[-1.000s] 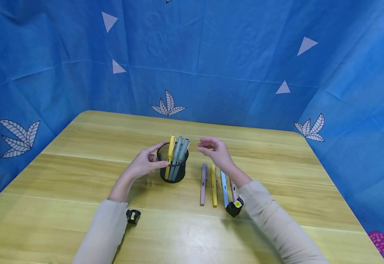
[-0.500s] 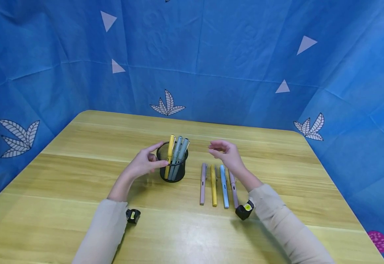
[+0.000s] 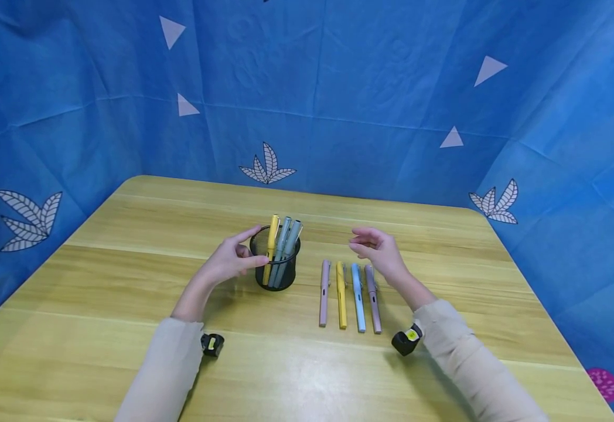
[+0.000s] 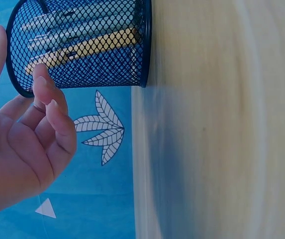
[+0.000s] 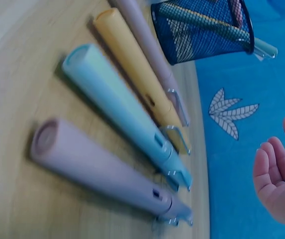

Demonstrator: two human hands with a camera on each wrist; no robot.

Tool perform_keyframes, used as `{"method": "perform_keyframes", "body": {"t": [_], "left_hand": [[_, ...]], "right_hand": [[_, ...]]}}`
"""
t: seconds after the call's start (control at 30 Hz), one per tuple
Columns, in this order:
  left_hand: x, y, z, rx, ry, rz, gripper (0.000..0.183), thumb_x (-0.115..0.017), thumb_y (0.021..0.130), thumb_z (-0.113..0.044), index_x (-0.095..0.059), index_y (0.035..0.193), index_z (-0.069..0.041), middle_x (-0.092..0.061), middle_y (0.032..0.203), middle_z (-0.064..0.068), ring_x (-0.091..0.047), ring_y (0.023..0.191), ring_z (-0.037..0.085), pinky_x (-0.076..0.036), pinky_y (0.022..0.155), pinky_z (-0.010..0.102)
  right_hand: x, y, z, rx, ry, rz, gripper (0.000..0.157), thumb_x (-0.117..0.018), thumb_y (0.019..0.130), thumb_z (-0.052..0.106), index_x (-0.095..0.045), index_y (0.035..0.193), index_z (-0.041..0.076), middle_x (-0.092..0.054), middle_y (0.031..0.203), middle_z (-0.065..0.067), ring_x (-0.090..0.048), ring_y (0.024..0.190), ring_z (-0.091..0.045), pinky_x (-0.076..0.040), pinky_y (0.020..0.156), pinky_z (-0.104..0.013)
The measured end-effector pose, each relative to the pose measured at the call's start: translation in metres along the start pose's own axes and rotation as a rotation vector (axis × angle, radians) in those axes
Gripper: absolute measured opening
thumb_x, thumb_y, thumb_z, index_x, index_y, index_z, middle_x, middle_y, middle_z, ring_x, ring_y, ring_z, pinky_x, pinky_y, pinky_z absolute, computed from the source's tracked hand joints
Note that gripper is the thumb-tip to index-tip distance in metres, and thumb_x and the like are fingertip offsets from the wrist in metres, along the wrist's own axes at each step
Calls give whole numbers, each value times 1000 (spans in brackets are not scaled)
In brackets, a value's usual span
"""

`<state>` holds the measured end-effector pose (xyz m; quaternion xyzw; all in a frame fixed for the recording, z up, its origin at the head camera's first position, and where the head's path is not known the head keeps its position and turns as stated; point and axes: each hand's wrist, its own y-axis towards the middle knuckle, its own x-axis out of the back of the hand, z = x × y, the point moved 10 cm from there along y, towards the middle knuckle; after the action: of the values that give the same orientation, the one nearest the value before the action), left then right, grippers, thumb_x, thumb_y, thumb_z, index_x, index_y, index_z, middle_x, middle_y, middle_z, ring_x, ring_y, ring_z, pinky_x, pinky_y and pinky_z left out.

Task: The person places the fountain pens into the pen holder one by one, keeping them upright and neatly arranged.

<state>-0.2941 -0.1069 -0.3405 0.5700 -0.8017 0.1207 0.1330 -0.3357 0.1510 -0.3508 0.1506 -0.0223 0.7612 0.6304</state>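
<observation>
My left hand point(image 3: 228, 261) holds the rim of a black mesh pen holder point(image 3: 288, 278) between its spread thumb and index finger, the other fingers bent inward. Leaning in the holder are a yellow pen point(image 3: 273, 233) and two grey-green pens point(image 3: 293, 237), caps up. To the right, four pens would be a count, so several lie in a row: a purple pen point(image 3: 324, 296), a yellow pen point(image 3: 341, 299), a light blue pen point(image 3: 359, 302) and another purple pen point(image 3: 374, 305). Above the row's far end hovers my right hand point(image 3: 381, 252), fingers loosely bent, holding nothing.
The wooden table point(image 3: 307, 375) has rounded far corners. A blue patterned curtain point(image 3: 307, 70) hangs behind it and along both sides. A small black camera sits at the left wrist point(image 3: 212, 346) and another at the right wrist point(image 3: 406, 341).
My right hand has moved right, away from the pen holder, uncovering the rightmost purple pen. The left hand stays at the holder, and the pens have not moved.
</observation>
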Motion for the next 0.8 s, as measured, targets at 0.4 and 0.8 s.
{"method": "perform_keyframes", "body": {"t": [0.4,0.8], "left_hand": [[1,0,-1,0,5,0,72,-65,83,-11,-24,142,-10,-38,56,1,-38,50,17,-39,49,28],[0,-1,-2,-6,-1,3,72,-65,82,-11,-24,142,-10,-39,57,2,-39,50,17,-38,49,27]], "right_hand": [[19,-12,-15,-51,-68,27,41,-60,84,3,-47,121,-10,-58,98,-22,-58,75,-10,-50,67,-35],[23,-21,-40,-150,-143,132,45,-57,84,-3,-41,124,-12,-58,80,-19,-50,56,-16,-43,49,-25]]}}
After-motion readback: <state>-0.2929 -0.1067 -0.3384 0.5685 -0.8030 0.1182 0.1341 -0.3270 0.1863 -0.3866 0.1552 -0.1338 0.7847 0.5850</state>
